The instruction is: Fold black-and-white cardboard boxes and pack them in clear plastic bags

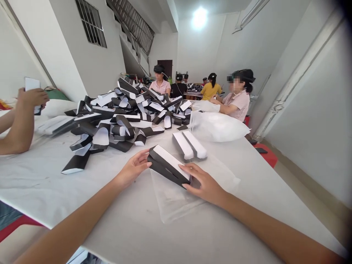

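Note:
Between my two hands is a long black and white cardboard box (167, 167), tilted above the table. My left hand (135, 165) grips its far left end, thumb on the black side. At the near right end, my right hand (202, 182) has its fingers on the white face and its thumb under the black edge. A clear plastic bag (176, 205) lies flat beneath the box and my right hand. Two white boxes (189, 145) lie side by side just beyond. To the left rises a big heap of black and white folded boxes (123, 113).
A stuffed white plastic bag (220, 126) rests on the table's (123, 220) far right. On the left, a co-worker's hands (33, 97) hold a white piece. Several people sit farther back. A red stool (266, 156) with a dark phone-like object stands right of the table.

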`<state>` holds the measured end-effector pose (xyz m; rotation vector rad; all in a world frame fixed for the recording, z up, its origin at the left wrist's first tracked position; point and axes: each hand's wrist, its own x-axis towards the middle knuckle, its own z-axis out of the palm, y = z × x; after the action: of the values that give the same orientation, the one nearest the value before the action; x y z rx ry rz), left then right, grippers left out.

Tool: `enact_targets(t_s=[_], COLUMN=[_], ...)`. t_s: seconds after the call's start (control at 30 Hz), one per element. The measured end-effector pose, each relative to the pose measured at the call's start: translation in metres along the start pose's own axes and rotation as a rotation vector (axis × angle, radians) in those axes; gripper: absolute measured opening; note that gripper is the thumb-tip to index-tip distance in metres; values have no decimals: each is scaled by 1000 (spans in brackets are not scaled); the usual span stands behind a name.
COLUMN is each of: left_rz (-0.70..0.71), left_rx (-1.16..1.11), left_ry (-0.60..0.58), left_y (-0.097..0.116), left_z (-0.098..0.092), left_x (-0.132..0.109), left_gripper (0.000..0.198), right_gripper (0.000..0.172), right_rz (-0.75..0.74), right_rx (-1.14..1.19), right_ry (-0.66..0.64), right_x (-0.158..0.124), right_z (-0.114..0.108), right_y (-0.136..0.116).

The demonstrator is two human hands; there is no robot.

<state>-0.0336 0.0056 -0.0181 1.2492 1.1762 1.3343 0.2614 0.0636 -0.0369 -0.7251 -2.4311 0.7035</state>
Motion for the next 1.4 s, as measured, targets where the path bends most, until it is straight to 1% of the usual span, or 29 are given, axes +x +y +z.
enact_targets(t_s=[0.1, 0.2, 0.27, 0.37, 0.47, 0.57, 0.7, 0.83, 0.9, 0.93, 1.0, 1.07, 1.1, 1.13, 1.17, 1.2, 1.27, 1.33, 1.4], left_rz=[21, 1, -37, -110, -209, -267, -246, -218, -209, -200, -170, -120, -82, -35, 16, 66, 141, 207, 307], left_rx=[-11, -54, -121, -294, -385, -328, -251, -180, -144, -117, -35, 95, 186, 293, 409, 522, 703, 816, 900], left_ry=[-14, -50, -88, -139, -104, -62, -82, -81, -44, -1, 119, 238, 271, 270, 234, 164, -43, -257, -443], left_y=[-2, -3, -4, -3, 0, 3, 4, 2, -1, -3, -7, -10, -9, -8, -5, -1, 8, 16, 18], left_z=[3, 6, 7, 7, 7, 7, 5, 5, 5, 5, 6, 8, 10, 13, 18, 24, 40, 61, 82], left_x=[-1, -1, 0, 1, 2, 2, 1, 2, 4, 5, 7, 8, 8, 7, 6, 3, -1, -5, -6], left_gripper=[51, 48, 50, 55, 49, 44, 42, 38, 39, 41, 48, 51, 51, 50, 48, 47, 47, 50, 56], right_gripper=[59, 56, 53, 51, 51, 53, 54, 67, 67, 65, 61, 59, 60, 61, 62, 65, 69, 71, 72], right_rz=[-26, -23, -27, -44, -89, -108, -95, -88, -78, -73, -62, -47, -32, -11, 18, 54, 134, 211, 280], right_rx=[-142, -181, -181, -182, -163, -139, -146, -153, -168, -182, -221, -257, -264, -262, -252, -240, -223, -226, -229], right_ry=[40, 50, 45, 68, 80, 60, 35, -24, -28, -21, 12, 81, 137, 204, 275, 340, 421, 428, 388], right_x=[-2, -1, -1, -1, -1, -2, -1, -3, -3, -3, 0, 6, 10, 14, 17, 18, 18, 9, -6], right_z=[2, 3, 3, 5, 7, 7, 5, 5, 7, 7, 5, -5, -14, -24, -35, -47, -69, -85, -93], right_y=[-3, -3, -2, 0, 0, 1, 2, 2, 2, 2, 2, 4, 4, 5, 5, 5, 4, 0, -4])
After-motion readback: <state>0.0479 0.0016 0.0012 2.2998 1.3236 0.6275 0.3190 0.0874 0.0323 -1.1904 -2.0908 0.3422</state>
